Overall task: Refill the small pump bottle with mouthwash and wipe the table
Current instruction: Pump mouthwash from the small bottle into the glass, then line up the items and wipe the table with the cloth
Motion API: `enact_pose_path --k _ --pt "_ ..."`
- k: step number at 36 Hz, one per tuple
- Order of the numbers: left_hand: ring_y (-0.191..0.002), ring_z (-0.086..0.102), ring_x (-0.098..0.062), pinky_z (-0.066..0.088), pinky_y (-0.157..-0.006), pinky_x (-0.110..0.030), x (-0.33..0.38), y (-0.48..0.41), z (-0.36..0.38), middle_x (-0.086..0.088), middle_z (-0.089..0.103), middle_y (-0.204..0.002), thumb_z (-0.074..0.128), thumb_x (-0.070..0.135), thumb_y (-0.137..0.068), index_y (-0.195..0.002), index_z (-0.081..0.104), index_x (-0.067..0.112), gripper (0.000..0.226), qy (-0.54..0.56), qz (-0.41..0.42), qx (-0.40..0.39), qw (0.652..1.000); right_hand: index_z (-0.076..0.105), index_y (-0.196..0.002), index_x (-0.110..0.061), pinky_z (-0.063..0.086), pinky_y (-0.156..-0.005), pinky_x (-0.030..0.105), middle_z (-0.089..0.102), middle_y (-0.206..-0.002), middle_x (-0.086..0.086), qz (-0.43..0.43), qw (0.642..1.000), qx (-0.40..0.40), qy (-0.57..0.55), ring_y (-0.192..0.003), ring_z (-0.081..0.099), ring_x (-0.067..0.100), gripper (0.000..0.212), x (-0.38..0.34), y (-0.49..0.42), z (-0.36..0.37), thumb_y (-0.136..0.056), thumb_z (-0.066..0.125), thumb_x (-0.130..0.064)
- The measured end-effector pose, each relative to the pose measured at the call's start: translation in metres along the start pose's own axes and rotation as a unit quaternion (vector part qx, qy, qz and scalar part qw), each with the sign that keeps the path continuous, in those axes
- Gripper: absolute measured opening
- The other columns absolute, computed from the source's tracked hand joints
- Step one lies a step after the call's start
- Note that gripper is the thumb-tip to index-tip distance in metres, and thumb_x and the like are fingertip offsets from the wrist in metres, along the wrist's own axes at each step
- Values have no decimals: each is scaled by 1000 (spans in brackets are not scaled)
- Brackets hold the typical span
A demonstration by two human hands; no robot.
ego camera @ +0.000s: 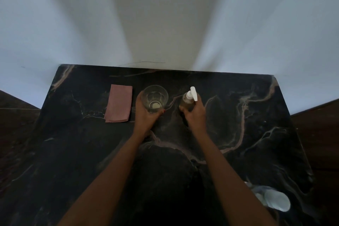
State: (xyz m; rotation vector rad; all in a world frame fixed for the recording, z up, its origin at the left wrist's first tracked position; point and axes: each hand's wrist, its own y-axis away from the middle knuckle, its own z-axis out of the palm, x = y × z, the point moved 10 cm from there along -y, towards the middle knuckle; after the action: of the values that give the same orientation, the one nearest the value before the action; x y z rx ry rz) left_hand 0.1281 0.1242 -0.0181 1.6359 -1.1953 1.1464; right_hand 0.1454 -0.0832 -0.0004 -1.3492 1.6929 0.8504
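Observation:
A clear drinking glass [154, 98] with a little pale liquid at its bottom stands on the black marble table [238, 115]. My left hand [145, 113] grips it from the near side. To its right stands a small clear pump bottle [187, 101] with a white pump head [193, 93] and amber liquid inside. My right hand [194, 113] holds the bottle's body from the near side. A folded pink cloth [119, 103] lies flat to the left of the glass.
White walls rise just behind the table's far edge. A clear container with a pale round lid [275, 201] lies at the near right of the table. Dark wood floor shows on both sides.

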Motion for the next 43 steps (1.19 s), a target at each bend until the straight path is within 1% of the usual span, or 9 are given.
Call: enact_pose_path --k 3,7,15,19,23,31,37,40,43 --pt "-133 32 -23 30 -111 -41 0 6 -3 -13 28 -146 79 13 -66 -140 17 7 97 -10 -10 4 1000 32 -138 -9 30 -107 31 45 -138 12 17 1000 15 4 -127 40 23 73 2 9 -5 -75 70 -3" --pt "-131 34 -26 33 -109 -41 -2 22 -12 -14 26 -147 78 14 -67 -141 17 8 96 -21 -24 16 999 31 -138 -9 21 -104 20 39 -143 10 28 999 46 3 -132 33 20 73 4 31 -20 -77 69 -5" --pt "-134 30 -21 27 -113 -41 3 73 -21 -12 27 -146 74 2 -69 -140 20 7 89 6 -21 50 999 54 -117 -4 36 -95 19 53 -120 12 -16 998 64 18 -111 48 16 42 -6 91 -49 -77 67 -1" --pt "-118 42 5 34 -103 -18 13 104 -9 -8 36 -141 71 2 -72 -137 27 11 79 -8 13 14 1000 59 -106 -8 41 -90 17 54 -105 0 -46 998 37 16 -97 50 6 28 -13 126 -59 -79 65 -2" --pt "-123 45 -21 39 -105 -42 14 133 11 -10 44 -134 68 -2 -75 -134 31 12 71 34 2 -36 999 62 -98 -6 36 -77 -1 54 -97 -1 -61 998 22 19 -85 53 4 22 -8 159 -71 -78 65 2" --pt "-116 52 -20 43 -98 -28 23 187 63 -6 51 -123 65 -5 -76 -129 39 9 62 53 2 -134 990 63 -90 -13 43 -79 19 60 -89 -2 -13 1000 -3 17 -85 58 14 17 35 212 -106 -77 66 -1" --pt "-113 52 -11 41 -97 -20 39 218 104 -4 54 -121 69 1 -75 -126 43 14 58 9 52 -205 977 59 -85 -30 39 -72 0 58 -86 -16 39 998 0 42 -81 54 -13 28 68 239 -142 -78 66 -5" --pt "-111 51 -5 40 -91 -9 46 230 125 -1 54 -121 70 4 -74 -125 43 19 59 -1 69 -241 968 63 -87 -25 41 -69 2 61 -86 -9 71 997 31 21 -78 56 -7 21 83 246 -162 -79 66 -6" --pt "-113 49 -2 39 -95 -15 50 240 143 10 51 -119 71 8 -73 -125 42 25 62 -10 71 -273 959 63 -88 -27 37 -68 4 60 -84 -11 100 994 40 17 -78 54 0 15 96 248 -180 -83 63 -13"
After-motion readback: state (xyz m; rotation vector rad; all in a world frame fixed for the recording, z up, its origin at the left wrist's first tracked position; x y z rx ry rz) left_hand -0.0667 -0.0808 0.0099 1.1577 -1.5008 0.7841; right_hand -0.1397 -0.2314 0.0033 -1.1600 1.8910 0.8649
